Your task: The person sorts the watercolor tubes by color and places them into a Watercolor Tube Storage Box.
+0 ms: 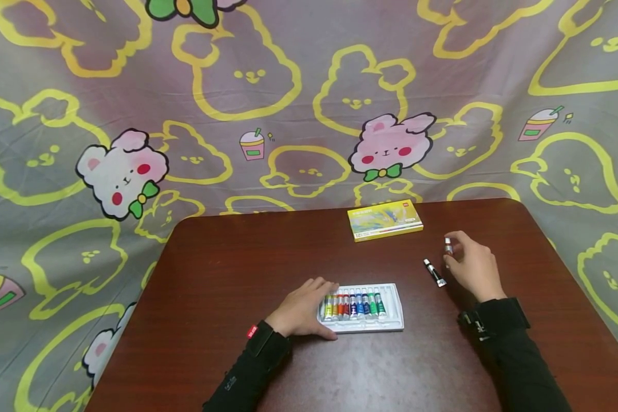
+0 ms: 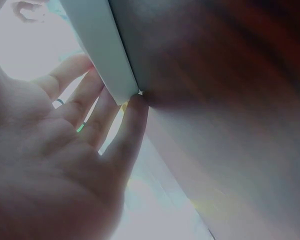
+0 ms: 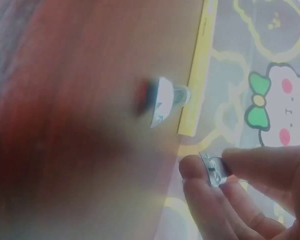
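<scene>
A white plastic tray (image 1: 395, 309) lies on the table, holding a row of small paint tubes (image 1: 359, 305) in yellow, orange, red, blue and green. My left hand (image 1: 302, 309) grips the tray's left end, fingers at the far corner and thumb along the near edge. In the left wrist view its fingers (image 2: 92, 107) lie against the tray's white side (image 2: 97, 47). My right hand (image 1: 475, 264) pinches a small paint tube (image 1: 448, 246) between thumb and fingers. Left of that hand, a black-and-white paint tube (image 1: 435, 273) lies on the table.
A yellow paint box (image 1: 385, 220) lies near the table's far edge. The brown table (image 1: 226, 274) has rounded far corners. Behind it hangs a grey cloth (image 1: 309, 74) with cartoon bears and rabbits.
</scene>
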A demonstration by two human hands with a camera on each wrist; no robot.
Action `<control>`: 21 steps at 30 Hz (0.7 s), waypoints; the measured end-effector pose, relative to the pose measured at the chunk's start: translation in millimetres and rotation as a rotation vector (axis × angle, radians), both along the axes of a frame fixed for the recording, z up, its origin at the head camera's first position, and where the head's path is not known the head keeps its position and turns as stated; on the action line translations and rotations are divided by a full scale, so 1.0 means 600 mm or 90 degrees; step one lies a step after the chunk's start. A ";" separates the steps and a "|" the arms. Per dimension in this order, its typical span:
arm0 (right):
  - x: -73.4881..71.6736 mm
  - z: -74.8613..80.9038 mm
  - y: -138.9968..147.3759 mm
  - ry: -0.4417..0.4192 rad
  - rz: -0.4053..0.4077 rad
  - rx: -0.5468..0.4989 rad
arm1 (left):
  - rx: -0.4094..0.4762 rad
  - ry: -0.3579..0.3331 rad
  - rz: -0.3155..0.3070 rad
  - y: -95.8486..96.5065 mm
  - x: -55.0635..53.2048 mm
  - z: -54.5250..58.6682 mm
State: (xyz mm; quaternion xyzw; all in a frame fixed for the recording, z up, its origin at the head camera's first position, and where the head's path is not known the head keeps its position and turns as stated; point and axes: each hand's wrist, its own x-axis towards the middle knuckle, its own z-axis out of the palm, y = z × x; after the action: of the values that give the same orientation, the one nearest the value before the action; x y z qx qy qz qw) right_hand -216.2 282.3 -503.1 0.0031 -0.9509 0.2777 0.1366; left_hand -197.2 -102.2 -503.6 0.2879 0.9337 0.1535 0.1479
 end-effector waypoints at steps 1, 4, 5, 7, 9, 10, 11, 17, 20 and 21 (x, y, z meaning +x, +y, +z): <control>0.001 0.001 -0.001 0.000 -0.003 -0.004 | 0.000 0.001 0.000 0.000 0.000 0.000; 0.001 0.004 -0.002 0.000 -0.017 -0.003 | 0.000 0.003 -0.001 0.001 0.000 0.000; 0.001 0.004 -0.003 0.001 -0.022 0.003 | 0.000 0.003 -0.001 0.001 0.000 0.000; 0.001 0.004 -0.003 0.006 -0.033 0.016 | 0.001 0.002 -0.001 0.001 0.000 -0.001; 0.001 0.004 -0.004 0.015 -0.042 0.026 | 0.001 0.000 0.000 0.000 0.000 -0.002; 0.001 0.005 -0.004 0.021 -0.044 0.027 | 0.002 -0.001 0.000 0.000 0.000 -0.002; 0.001 0.005 -0.005 0.027 -0.045 0.024 | 0.003 -0.001 0.001 0.000 0.000 -0.002; 0.000 0.006 -0.006 0.049 -0.031 -0.027 | 0.004 -0.001 0.001 0.000 -0.001 -0.004; -0.001 0.006 -0.005 0.035 -0.016 -0.056 | 0.003 -0.002 0.001 -0.001 -0.002 -0.006; -0.001 0.006 -0.005 0.025 -0.012 -0.062 | 0.003 -0.002 0.001 -0.001 -0.003 -0.007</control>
State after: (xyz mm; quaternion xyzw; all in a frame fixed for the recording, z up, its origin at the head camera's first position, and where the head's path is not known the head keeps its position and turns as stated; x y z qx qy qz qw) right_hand -216.8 279.4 -499.8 -0.0068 -0.9333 0.3224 0.1580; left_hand -199.1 -102.9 -507.9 0.2874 0.9332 0.1561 0.1487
